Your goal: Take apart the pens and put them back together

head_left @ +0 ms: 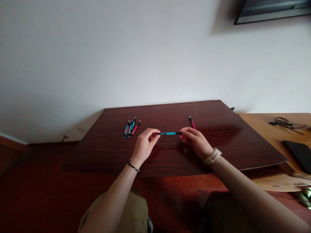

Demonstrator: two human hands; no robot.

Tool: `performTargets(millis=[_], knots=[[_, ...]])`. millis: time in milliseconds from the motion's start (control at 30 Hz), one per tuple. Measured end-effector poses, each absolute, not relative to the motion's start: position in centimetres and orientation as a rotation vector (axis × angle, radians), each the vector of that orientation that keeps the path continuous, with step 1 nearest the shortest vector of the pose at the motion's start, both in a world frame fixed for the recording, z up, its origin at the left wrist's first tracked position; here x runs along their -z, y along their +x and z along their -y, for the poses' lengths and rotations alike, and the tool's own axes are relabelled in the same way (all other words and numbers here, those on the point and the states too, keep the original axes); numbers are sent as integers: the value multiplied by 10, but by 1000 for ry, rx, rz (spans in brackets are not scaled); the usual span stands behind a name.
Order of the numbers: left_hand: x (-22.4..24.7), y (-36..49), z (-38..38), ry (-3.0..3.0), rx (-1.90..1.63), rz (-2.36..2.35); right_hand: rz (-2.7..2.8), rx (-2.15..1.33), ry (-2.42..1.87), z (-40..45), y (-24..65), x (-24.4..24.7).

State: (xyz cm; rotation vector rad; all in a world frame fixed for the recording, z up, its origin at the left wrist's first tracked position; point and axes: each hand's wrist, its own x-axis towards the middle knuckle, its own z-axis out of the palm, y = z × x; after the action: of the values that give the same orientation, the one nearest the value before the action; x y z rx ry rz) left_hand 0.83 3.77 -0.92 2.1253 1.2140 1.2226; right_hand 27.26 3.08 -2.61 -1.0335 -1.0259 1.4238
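Observation:
A blue and black pen (pixel 170 133) is stretched level between my two hands over the table. My left hand (pixel 146 142) pinches one end of it between thumb and fingertips. At the other end, the thumb and fingers of my right hand (pixel 195 139) are closed on the black tip. Beyond my left hand lies a loose group of several blue and red pens (pixel 130 128), side by side. One red pen (pixel 191 123) rests alone just behind my right hand, its lower end partly hidden by the hand.
The dark wooden table (pixel 155 161) stands against a pale wall (pixel 145 55). To the right, a lighter wooden table (pixel 257 129) bears a coiled black cable (pixel 284 123) and a flat black device (pixel 298 153). A dark screen (pixel 274 11) hangs at the upper right.

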Motion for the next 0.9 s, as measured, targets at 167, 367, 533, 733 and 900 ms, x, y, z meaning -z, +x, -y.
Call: performTargets(millis=[167,367,533,733,900], knots=[[5,11,-35,2093,-1218,-1217,1054,-1418,-1016,-31,272,26],[12,10,-38,1738,-1199,-1136,1101,-1383,-992,-33,273,29],[19,6,-42,1610,-1176,-1118,1126,-1352,-1005,-35,272,29],[19,5,-43,1562,-1146,-1104,1183,-1318,-1014,-34,272,28],[15,7,-42,1485,-1136,-1094,1220,-1292,-1017,-34,271,26]])
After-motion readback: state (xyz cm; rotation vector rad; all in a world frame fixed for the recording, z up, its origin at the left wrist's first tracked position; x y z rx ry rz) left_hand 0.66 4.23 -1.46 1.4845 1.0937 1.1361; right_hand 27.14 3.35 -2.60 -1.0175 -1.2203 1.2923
